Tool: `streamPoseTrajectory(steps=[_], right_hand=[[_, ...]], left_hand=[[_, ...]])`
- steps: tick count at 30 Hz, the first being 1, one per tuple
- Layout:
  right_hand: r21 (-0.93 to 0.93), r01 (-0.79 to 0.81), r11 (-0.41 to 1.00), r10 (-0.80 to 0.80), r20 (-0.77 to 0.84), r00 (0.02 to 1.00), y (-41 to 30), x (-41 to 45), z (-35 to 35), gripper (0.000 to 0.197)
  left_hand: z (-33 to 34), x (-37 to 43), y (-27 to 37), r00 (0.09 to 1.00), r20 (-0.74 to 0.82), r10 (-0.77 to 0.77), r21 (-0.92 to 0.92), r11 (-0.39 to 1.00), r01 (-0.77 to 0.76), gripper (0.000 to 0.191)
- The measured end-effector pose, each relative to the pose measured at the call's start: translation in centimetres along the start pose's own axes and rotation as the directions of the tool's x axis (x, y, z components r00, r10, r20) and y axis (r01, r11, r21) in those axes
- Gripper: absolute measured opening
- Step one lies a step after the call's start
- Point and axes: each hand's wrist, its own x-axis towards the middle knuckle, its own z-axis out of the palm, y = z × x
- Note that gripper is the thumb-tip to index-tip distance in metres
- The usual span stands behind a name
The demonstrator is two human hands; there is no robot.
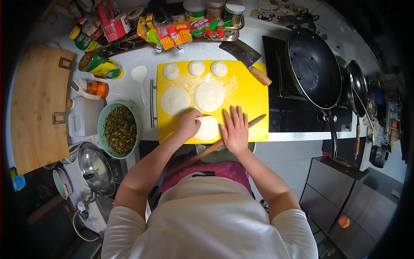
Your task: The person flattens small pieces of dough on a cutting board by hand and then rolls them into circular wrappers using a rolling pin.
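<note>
A flat round of dough (pixel 207 128) lies at the near edge of a yellow cutting board (pixel 250 89). My left hand (pixel 190 124) pinches its left rim between thumb and fingers. Flat over a wooden rolling pin (pixel 212 148), my right hand (pixel 236 131) rests with fingers outstretched; the pin slants across the board's front edge, partly under that hand. Farther up lie two rolled dough rounds, a left one (pixel 175 100) and a right one (pixel 209 96). Three small dough pieces (pixel 196 68) sit along the far edge, near scattered flour.
A cleaver (pixel 242 53) overlaps the board's far right corner. A green bowl of chopped filling (pixel 119 129) and a white spoon with powder (pixel 139 74) stand left. Right is a black cooktop (pixel 278 119) with a wok (pixel 313 68). Jars and packets (pixel 174 34) line the back.
</note>
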Motion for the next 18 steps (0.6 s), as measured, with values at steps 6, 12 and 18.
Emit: streamPoseTrajectory(steps=[6,12,18], right_hand=[[0.107,0.025,0.994,0.008,-0.303,0.953,-1.8,9.1,1.9,0.044],[0.192,0.332,0.924,-0.303,-0.162,0.939,0.8,3.0,0.9,0.019],[0.094,0.373,0.923,-0.362,-0.115,0.925,3.6,2.5,0.1,0.024]], left_hand=[[-1.0,0.4,3.3,0.985,0.144,-0.09,0.158,0.985,0.066,0.03],[-0.8,0.0,0.9,0.999,0.04,-0.02,0.107,0.994,0.015,0.025],[-0.5,-0.5,-0.4,0.995,-0.058,-0.082,0.018,0.996,0.083,0.026]])
